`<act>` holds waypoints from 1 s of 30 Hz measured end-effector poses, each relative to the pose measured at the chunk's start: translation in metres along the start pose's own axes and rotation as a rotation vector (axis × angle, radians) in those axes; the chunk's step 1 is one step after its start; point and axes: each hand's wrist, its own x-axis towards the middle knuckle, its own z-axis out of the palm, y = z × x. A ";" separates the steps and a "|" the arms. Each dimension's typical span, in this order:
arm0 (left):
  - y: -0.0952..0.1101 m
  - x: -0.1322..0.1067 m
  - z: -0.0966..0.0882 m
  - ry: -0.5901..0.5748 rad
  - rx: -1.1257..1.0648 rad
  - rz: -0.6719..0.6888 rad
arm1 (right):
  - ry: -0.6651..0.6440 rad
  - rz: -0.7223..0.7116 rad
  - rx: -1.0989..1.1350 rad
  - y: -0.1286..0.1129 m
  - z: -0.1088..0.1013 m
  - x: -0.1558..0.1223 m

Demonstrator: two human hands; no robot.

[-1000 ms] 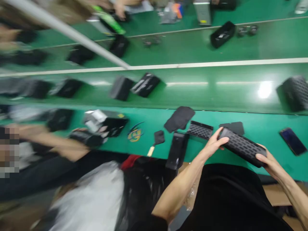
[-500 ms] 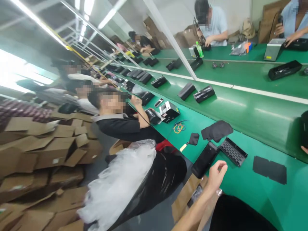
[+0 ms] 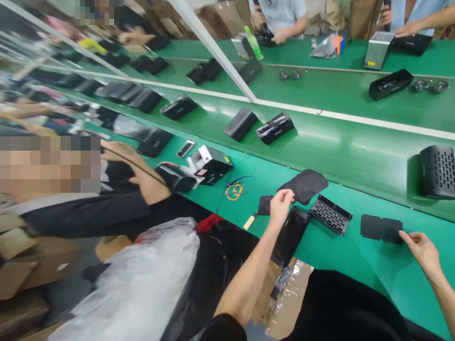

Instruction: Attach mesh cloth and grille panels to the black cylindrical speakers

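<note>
My left hand [image 3: 281, 207] is closed, thumb against fingertips, at the near edge of a pile of dark sheets [image 3: 305, 184]. Whatever its fingertips hold is too small to make out. Just below it a glossy black speaker-like case [image 3: 293, 234] lies slanted along the bench edge. My right hand [image 3: 421, 248] pinches the right corner of a flat black notched sheet [image 3: 380, 228], which lies on the green bench. Between the hands sits a black slotted grille panel [image 3: 331, 214], its ribbed inside facing up.
A small black pad [image 3: 265, 205] with a pale tag, coiled wires [image 3: 235, 190] and a box-shaped device [image 3: 213, 165] lie leftward. Black cases [image 3: 275, 128] stand on the green belt behind. At left are a co-worker's arm [image 3: 149, 177] and a bag of clear plastic [image 3: 142, 279].
My view has swung right and closer to the bench. My left hand has moved from beside the case to the dark sheets. My right hand has come in and taken the notched sheet's corner.
</note>
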 end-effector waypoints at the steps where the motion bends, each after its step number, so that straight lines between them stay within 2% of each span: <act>1: -0.004 0.014 -0.002 -0.017 0.025 0.001 | -0.003 0.046 -0.034 -0.005 0.007 -0.015; 4: -0.013 0.047 -0.004 -0.082 0.140 0.038 | -0.014 0.084 -0.022 -0.028 0.025 -0.047; 7: -0.016 0.069 0.002 -0.164 0.310 0.098 | -0.099 -0.020 0.053 -0.064 0.041 -0.063; 10: -0.019 0.079 0.017 -0.276 0.494 0.173 | -0.218 -0.173 0.098 -0.109 0.060 -0.068; 13: -0.024 0.083 0.032 -0.394 0.630 0.249 | -0.300 -0.250 0.111 -0.144 0.076 -0.067; 16: -0.026 0.086 0.036 -0.483 0.699 0.308 | -0.329 -0.285 0.115 -0.159 0.081 -0.064; 19: -0.019 0.087 0.030 -0.532 0.713 0.364 | -0.341 -0.268 0.115 -0.161 0.076 -0.063; 22: 0.002 0.078 0.022 -0.600 0.600 0.446 | -0.323 -0.273 0.164 -0.165 0.068 -0.068; 25: 0.031 0.057 0.022 -0.824 0.281 0.448 | -0.271 -0.417 0.252 -0.180 0.068 -0.082; 28: 0.054 0.033 0.031 -1.085 -0.013 0.289 | -0.348 -0.594 0.302 -0.199 0.073 -0.096; 30: 0.060 0.024 0.038 -1.171 -0.115 0.156 | -0.418 -0.631 0.341 -0.206 0.077 -0.101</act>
